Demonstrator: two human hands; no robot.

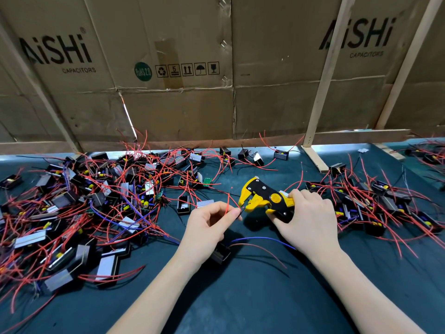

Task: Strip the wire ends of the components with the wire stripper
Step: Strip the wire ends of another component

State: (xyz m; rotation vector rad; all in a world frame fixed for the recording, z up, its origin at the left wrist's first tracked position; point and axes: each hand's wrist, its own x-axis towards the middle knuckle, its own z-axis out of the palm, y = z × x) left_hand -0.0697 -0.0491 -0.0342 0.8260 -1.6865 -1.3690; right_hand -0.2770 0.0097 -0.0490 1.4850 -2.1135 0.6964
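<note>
Currently feeding: left hand (209,226) fingers pinching red wire (227,204) at wire stripper (265,198) mouth; right hand (308,216) gripping handles, squeeze pending.

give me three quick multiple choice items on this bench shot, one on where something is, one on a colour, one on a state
1. The wire stripper is held by:
A. right hand
B. left hand
C. neither hand

2. The wire pinched by the left hand is:
A. blue
B. green
C. red

3. That red wire is:
A. loose on the mat
B. pinched near the stripper's mouth
C. coiled up

Answers: 1 A, the right hand grips its handles. 2 C, it is red. 3 B, fingertips hold its end by the yellow head.
</note>
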